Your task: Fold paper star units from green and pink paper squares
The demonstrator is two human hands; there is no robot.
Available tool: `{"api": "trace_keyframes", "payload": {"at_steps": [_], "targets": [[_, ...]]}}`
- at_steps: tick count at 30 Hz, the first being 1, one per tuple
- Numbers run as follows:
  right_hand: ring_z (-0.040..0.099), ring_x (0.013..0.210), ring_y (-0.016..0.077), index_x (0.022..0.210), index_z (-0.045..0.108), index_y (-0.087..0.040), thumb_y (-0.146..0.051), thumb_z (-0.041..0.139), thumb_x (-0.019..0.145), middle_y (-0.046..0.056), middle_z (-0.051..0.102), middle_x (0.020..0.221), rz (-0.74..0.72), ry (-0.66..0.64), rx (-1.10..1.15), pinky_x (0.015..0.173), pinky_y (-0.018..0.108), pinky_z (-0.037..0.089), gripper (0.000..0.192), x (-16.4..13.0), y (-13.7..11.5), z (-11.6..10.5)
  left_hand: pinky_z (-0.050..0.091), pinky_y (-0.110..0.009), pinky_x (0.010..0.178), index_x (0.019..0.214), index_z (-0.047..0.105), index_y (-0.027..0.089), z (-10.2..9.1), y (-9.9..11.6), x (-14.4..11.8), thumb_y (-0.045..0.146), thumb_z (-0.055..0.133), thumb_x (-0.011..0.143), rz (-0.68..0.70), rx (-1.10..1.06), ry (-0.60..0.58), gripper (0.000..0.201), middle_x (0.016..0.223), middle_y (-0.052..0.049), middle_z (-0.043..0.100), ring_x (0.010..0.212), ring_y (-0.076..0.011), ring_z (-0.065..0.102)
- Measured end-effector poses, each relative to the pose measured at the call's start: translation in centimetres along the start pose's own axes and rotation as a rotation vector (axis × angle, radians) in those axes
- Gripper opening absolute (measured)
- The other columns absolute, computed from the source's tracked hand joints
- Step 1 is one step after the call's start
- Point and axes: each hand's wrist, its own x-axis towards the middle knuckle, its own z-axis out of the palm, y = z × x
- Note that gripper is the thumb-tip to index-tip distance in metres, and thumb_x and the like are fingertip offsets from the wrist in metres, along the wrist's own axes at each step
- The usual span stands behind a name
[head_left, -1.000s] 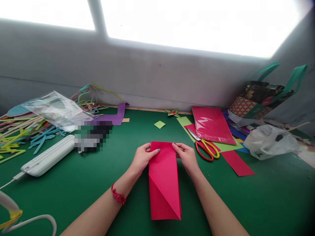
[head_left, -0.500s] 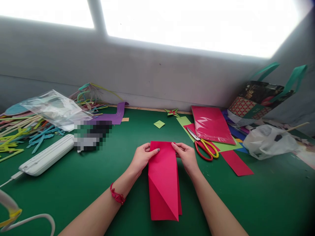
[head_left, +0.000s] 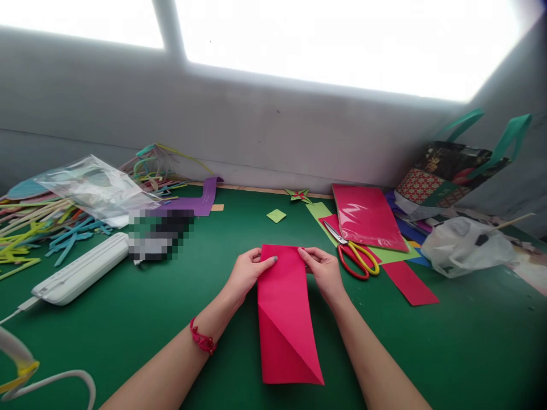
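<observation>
Between my two hands is a sheet of red paper (head_left: 284, 307), folded lengthwise, with a diagonal crease across its lower half. My left hand (head_left: 250, 273) pinches its upper left edge, thumb on top and fingers behind. At the upper right corner, my right hand (head_left: 322, 270) grips the paper between thumb and fingers. The lower right corner of the paper flares outward. Beyond the hands lie a small folded green paper square (head_left: 276, 216) and a green and red paper star (head_left: 298, 195).
Right of my hands lie scissors (head_left: 354, 253), a plastic-wrapped pack of red paper (head_left: 370, 216) and a red strip (head_left: 411, 283). A white plastic bag (head_left: 465, 247) sits farther right. On the left are a white power strip (head_left: 81, 269), a purple paper (head_left: 188, 206) and several coloured strips.
The lower right part of the folded red paper has swung outward to the right, covering the layer that showed behind it. Both hands keep their hold in the same place.
</observation>
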Motion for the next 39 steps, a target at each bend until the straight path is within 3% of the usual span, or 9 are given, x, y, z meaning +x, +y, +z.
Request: {"api": "trace_keyframes", "payload": {"at_steps": [4, 14, 18, 24, 31, 35, 39], "targets": [[0.06, 0.061, 0.0181, 0.079, 0.066, -0.017, -0.039, 0.066, 0.063, 0.004, 0.066, 0.066, -0.012, 0.017, 0.0, 0.054, 0.027, 0.049, 0.027, 0.1, 0.0, -0.3, 0.047, -0.023, 0.056, 0.081, 0.06, 0.015, -0.6, 0.8, 0.0, 0.047, 0.058, 0.068, -0.008, 0.095, -0.031, 0.034, 0.077, -0.005, 0.065, 0.067, -0.0163, 0.062], [0.057, 0.055, 0.0156, 0.076, 0.065, -0.017, -0.042, 0.067, 0.06, 0.001, 0.063, 0.06, 0.0, -0.009, -0.015, 0.045, 0.024, 0.046, 0.029, 0.3, 0.3, -0.2, 0.044, -0.021, 0.047, 0.063, 0.049, 0.016, -1.8, 0.4, 1.0, 0.045, 0.063, 0.063, 0.035, 0.161, 0.065, 0.031, 0.053, 0.004, 0.056, 0.048, -0.01, 0.054], [0.054, 0.051, 0.0134, 0.076, 0.065, -0.017, -0.041, 0.068, 0.06, 0.0, 0.061, 0.057, 0.007, 0.006, -0.024, 0.043, 0.022, 0.044, 0.029, 0.5, 0.6, -0.3, 0.047, -0.025, 0.051, 0.067, 0.051, 0.015, -2.3, 0.6, 1.2, 0.049, 0.055, 0.069, 0.022, 0.182, 0.002, 0.034, 0.061, -0.001, 0.059, 0.054, -0.0131, 0.059], [0.057, 0.055, 0.0152, 0.076, 0.066, -0.017, -0.042, 0.068, 0.059, 0.001, 0.063, 0.061, 0.014, -0.004, -0.034, 0.046, 0.023, 0.045, 0.031, 0.4, 0.7, -0.3, 0.049, -0.028, 0.058, 0.084, 0.056, 0.014, -2.8, 1.2, 1.2, 0.051, 0.052, 0.071, 0.051, 0.195, 0.011, 0.039, 0.079, -0.007, 0.063, 0.066, -0.0164, 0.061], [0.054, 0.051, 0.0135, 0.075, 0.066, -0.017, -0.044, 0.066, 0.06, 0.0, 0.062, 0.059, -0.018, -0.002, -0.064, 0.043, 0.022, 0.042, 0.03, 0.1, 0.8, 0.4, 0.046, -0.024, 0.057, 0.064, 0.053, 0.015, -2.4, 1.0, 1.0, 0.044, 0.062, 0.064, 0.024, 0.269, 0.04, 0.03, 0.058, 0.0, 0.059, 0.057, -0.0126, 0.057], [0.05, 0.045, 0.0106, 0.075, 0.066, -0.017, -0.041, 0.066, 0.062, -0.001, 0.059, 0.054, -0.031, -0.002, -0.064, 0.041, 0.021, 0.041, 0.027, 0.2, 0.8, 0.4, 0.046, -0.025, 0.059, 0.06, 0.049, 0.016, -2.6, 0.9, 1.2, 0.047, 0.057, 0.067, 0.036, 0.22, 0.013, 0.033, 0.057, 0.002, 0.057, 0.055, -0.0115, 0.056], [0.053, 0.051, 0.013, 0.075, 0.066, -0.017, -0.042, 0.066, 0.062, 0.0, 0.062, 0.059, -0.027, 0.011, -0.098, 0.044, 0.022, 0.042, 0.029, 0.2, 0.5, -0.1, 0.047, -0.029, 0.063, 0.065, 0.053, 0.016, -3.2, 1.2, 1.3, 0.052, 0.048, 0.071, 0.019, 0.292, 0.005, 0.037, 0.065, -0.003, 0.063, 0.065, -0.017, 0.061]]}}
